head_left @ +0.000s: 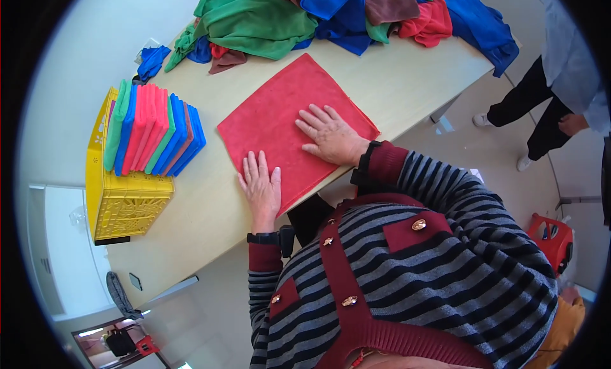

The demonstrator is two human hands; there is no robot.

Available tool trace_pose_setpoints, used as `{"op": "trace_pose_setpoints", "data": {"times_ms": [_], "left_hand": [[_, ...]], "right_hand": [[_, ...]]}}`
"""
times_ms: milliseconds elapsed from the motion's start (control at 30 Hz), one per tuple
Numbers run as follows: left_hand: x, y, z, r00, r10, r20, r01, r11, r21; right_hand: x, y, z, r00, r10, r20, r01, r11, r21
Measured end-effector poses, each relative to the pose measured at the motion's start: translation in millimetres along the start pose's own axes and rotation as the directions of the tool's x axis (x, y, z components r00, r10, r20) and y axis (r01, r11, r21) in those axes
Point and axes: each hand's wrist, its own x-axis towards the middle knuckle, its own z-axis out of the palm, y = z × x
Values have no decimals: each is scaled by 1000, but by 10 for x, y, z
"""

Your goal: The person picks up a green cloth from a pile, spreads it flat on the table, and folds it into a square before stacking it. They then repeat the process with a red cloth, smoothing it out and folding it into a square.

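Both hands lie flat with fingers spread on the red cloth point(280, 124) at the desk point(407, 76) centre, left hand point(261, 187) at its 6 o'clock edge, right hand point(331, 137) inboard, pinning it smooth. Folded cloths point(156, 130) stand in the yellow crate point(121, 203) at 9 o'clock.

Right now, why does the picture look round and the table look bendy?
Head view: the fisheye lens leaves a black ring and curves the table edge; light is soft and even; both hands, left and right, on the red cloth look sharp.
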Motion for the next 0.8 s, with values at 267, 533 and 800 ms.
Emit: {"op": "trace_pose_setpoints", "data": {"times_ms": [267,533,800], "left_hand": [[-90,-19,-8,1000,-27,-11,26,999,-43],[-675,-23,-238,976,216,-27,-218,968,-125],[-924,-134,-234,887,322,-331,-394,902,-178]], "right_hand": [[-444,599,-377,975,220,-44,-222,974,-49],[-860,619,-458,995,-88,-42,94,983,159],[-1005,663,-664,966,-250,62,242,963,117]]}}
